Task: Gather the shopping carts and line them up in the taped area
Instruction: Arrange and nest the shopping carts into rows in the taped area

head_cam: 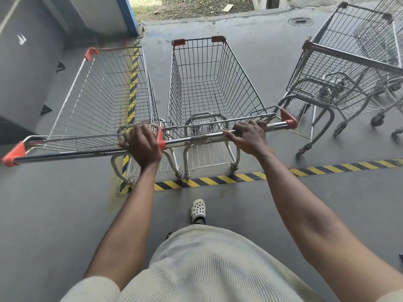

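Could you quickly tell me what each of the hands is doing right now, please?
Left hand: closed on the left cart's handle bar.
Right hand: closed on the middle cart's handle bar.

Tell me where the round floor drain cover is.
In the head view, the round floor drain cover sits far ahead on the right, set into the grey concrete floor just beyond the right-hand wire shopping cart.

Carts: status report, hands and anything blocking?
Left hand on left cart handle, right hand on middle cart handle. Both carts nosed over the striped tape. Third cart angled close right.
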Tool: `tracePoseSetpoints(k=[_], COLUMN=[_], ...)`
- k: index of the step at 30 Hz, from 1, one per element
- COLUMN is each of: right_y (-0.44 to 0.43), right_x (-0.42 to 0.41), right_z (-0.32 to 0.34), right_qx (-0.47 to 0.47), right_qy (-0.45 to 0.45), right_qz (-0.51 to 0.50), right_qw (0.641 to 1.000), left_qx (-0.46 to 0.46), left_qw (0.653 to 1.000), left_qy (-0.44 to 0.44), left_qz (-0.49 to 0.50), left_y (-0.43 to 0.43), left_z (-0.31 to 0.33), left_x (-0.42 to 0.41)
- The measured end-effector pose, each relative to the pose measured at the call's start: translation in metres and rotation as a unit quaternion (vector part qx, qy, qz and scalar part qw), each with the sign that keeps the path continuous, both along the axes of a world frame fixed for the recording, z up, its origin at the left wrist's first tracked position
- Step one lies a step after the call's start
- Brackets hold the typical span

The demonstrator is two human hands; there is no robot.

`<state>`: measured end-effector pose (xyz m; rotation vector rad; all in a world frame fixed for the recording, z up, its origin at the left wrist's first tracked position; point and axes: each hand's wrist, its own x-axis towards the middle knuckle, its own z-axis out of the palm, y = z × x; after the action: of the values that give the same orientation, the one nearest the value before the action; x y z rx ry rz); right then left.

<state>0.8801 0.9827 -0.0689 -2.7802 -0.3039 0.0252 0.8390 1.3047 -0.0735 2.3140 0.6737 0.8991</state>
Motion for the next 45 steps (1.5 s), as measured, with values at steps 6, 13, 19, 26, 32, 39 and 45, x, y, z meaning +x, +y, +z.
tracePoseSetpoints(k=[6,13,19,26,32,39,45], right_y=[-0.001,-0.002,0.0,-0.002,-0.013,-0.045,-0.035], right_x=[0.0,-0.003,-0.001,-0.001,0.004,-0.001,-0.002], right_z=[-0.006,-0.001,0.0,0.0,-0.004,0.0,-0.002], right_qx=[0.005,0.006,0.004,-0.01,0.013,0.176,0.212], right_qy=[-0.003,0.0,0.02,0.036,-0.057,0.069,0.068], right_qz=[-0.013,-0.013,-0.008,-0.011,-0.242,-0.448,-0.463], right_qw=[1.0,1.0,1.0,0.999,0.969,0.874,0.858], left_qx=[-0.693,-0.829,-0.845,-0.861,-0.876,-0.865,-0.862], left_qw=[0.672,0.502,0.449,0.406,0.361,0.363,0.383], left_qy=[-0.065,-0.106,-0.188,-0.227,-0.255,-0.263,-0.243], left_qz=[0.254,0.222,0.22,0.207,0.191,0.226,0.225], left_y=[-0.024,-0.017,-0.027,-0.028,-0.025,-0.035,-0.03], left_z=[-0.005,-0.004,0.02,0.014,0.017,0.033,0.03], left_x=[-0.046,-0.012,0.014,0.014,0.007,0.005,0.008])
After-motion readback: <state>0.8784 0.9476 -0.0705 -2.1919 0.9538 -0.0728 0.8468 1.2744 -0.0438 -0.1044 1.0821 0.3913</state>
